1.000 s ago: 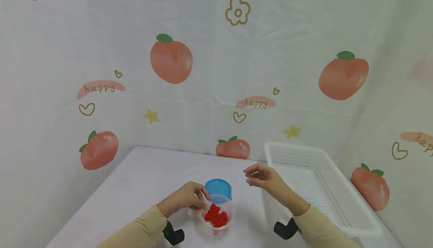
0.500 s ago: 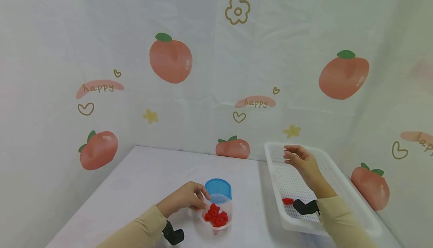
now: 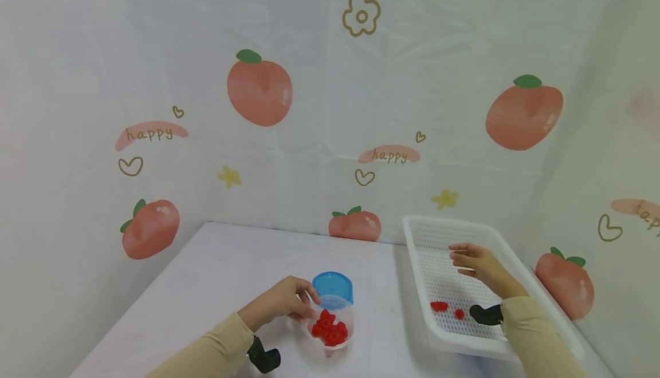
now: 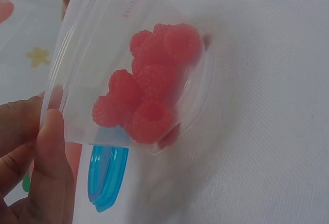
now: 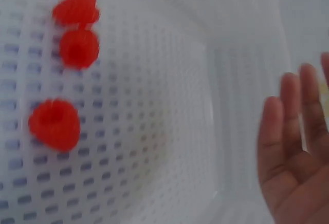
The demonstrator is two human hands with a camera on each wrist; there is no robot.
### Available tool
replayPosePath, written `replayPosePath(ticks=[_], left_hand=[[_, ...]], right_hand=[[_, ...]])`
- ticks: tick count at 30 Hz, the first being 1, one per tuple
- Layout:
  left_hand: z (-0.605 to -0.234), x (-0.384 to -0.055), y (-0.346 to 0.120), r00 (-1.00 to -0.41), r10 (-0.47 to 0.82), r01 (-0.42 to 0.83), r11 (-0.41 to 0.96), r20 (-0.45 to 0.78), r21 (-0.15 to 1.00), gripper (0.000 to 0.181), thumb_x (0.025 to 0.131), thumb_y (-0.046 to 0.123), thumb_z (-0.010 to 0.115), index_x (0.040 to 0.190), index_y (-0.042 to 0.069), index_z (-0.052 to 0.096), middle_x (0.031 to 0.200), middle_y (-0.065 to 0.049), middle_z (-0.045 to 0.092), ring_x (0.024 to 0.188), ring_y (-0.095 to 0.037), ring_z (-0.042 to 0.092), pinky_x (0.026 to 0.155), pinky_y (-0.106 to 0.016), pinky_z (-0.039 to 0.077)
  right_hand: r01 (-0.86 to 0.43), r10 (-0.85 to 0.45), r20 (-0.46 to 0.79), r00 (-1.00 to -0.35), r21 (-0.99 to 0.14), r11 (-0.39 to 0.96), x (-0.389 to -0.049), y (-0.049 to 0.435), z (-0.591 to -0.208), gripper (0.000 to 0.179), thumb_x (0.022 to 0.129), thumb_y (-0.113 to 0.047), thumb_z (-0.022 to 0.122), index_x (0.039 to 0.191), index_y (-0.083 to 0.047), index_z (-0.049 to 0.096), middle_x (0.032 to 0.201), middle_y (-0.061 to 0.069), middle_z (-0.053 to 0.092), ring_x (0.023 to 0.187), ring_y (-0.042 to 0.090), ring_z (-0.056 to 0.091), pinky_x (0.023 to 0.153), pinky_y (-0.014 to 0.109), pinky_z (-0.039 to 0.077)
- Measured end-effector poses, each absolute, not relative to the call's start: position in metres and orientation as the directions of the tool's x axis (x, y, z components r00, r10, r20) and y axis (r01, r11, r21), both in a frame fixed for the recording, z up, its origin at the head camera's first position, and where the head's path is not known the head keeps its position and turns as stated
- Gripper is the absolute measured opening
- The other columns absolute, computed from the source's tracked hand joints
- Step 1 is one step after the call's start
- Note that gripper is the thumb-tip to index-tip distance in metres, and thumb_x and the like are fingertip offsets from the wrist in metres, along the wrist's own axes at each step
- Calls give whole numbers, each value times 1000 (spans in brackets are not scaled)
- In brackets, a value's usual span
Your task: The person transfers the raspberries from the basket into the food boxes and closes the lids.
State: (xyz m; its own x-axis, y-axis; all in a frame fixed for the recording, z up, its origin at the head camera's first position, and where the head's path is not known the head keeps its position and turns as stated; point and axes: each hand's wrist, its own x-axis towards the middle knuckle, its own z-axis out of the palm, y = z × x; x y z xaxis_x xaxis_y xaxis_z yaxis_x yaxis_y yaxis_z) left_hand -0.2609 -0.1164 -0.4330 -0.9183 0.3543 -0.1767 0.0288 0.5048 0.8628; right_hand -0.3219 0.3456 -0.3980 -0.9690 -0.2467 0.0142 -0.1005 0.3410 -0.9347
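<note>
My left hand [image 3: 289,298] pinches the rim of a clear plastic tub [image 4: 97,44] between thumb and fingers. Several red raspberries [image 4: 154,82] lie in the tub, which rests tilted on the white table. Over the white perforated basket [image 3: 420,295], my right hand [image 3: 479,263] hovers with fingers extended and nothing held. Below it, at the basket's near end, one raspberry [image 5: 55,125] lies by itself. Two others sit close together, a hollow-faced raspberry [image 5: 78,48] and a raspberry on its side [image 5: 77,9].
A blue lid [image 3: 332,284] lies just behind the tub. The basket stands at the table's right side, its long walls running front to back. A white curtain [image 3: 309,177] printed with peaches hangs behind the white tabletop [image 3: 247,252].
My right hand has moved right from beside the tub to above the basket, then lowered a little. A lone raspberry now shows in the basket beside the others. My left hand stays put.
</note>
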Motion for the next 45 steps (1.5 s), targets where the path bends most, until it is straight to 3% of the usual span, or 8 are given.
replayPosePath(ticks=[5,10,20,24,30,35,45], left_hand=[[-433,-261,-116,-916,361,34,501,-173,865,19,76,5,80,93,5,71,75,-5,57,56,-13,58,57,-24,57],[-432,-260,-117,-915,364,34,496,-172,868,19,76,4,79,93,5,70,75,-6,57,57,-13,58,57,-24,57],[-430,-259,-116,-919,354,31,504,-173,863,18,76,5,79,92,7,70,75,-5,57,57,-14,58,58,-24,57],[-430,-258,-116,-918,358,34,500,-171,865,18,76,5,79,92,7,70,75,-6,57,57,-14,58,58,-25,57],[-430,-258,-116,-917,360,32,497,-173,867,19,76,4,79,92,6,70,75,-6,57,58,-14,58,58,-25,57],[-431,-259,-116,-919,355,32,505,-174,862,20,76,5,79,94,5,70,75,-6,57,57,-14,57,58,-25,57],[-432,-259,-116,-920,355,33,497,-168,867,19,76,3,79,93,4,70,74,-6,57,56,-13,57,57,-24,56]], right_hand=[[-23,-332,-142,-932,-895,446,-322,356,-408,49,96,-20,59,130,12,44,116,4,62,104,18,60,88,35,53],[29,-402,-261,-877,-865,500,-320,362,-415,51,95,-17,60,130,14,41,119,13,62,104,20,60,90,45,51],[200,-356,-479,-803,-778,596,-315,364,-424,42,87,-5,64,123,12,51,85,-5,63,77,9,58,71,28,46],[149,-406,-500,-765,-751,644,-313,363,-424,41,83,-2,67,118,14,53,80,-7,64,72,5,58,66,21,44],[96,-517,-492,-700,-783,614,-313,361,-423,47,82,0,69,118,20,48,80,-8,67,72,1,59,63,13,44],[94,-479,-497,-724,-758,645,-312,358,-424,42,81,3,69,116,18,51,78,-7,65,70,3,58,63,15,46],[183,-207,-529,-823,-592,785,-307,345,-423,23,79,0,72,101,0,71,78,-2,63,76,14,54,70,25,44]])
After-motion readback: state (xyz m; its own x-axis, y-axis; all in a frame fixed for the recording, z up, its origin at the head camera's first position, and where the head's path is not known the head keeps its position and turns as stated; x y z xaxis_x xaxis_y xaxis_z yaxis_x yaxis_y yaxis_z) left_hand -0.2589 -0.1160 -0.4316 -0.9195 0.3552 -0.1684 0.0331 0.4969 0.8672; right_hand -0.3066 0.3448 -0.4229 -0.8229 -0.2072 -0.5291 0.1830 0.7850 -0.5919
